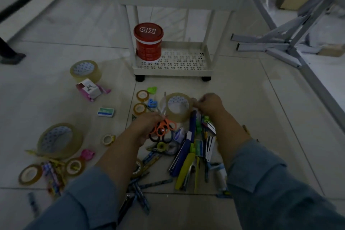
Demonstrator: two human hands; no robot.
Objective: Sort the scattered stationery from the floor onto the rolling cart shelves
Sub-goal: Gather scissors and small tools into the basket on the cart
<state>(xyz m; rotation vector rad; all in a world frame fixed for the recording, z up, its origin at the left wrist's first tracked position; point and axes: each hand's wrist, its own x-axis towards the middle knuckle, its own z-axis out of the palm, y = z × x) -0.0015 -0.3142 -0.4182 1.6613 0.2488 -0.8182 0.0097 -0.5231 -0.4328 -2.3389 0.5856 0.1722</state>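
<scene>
Gripping orange scissors (164,127), left hand (145,127); blurred right hand (210,105) pinching tape roll (177,107), fingertips hidden.

Red tub (148,43), orange scissors (164,127)

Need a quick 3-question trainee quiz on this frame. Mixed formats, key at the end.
1. True or false: the red tub stands on the floor beside the cart.
2. What does the left hand grip? A) a stapler B) orange scissors C) a pencil
3. Short answer: what does the right hand hold?

Key
1. False. It stands on the cart's bottom shelf, at the left end.
2. B
3. The big tape roll, held by its edge.
</scene>
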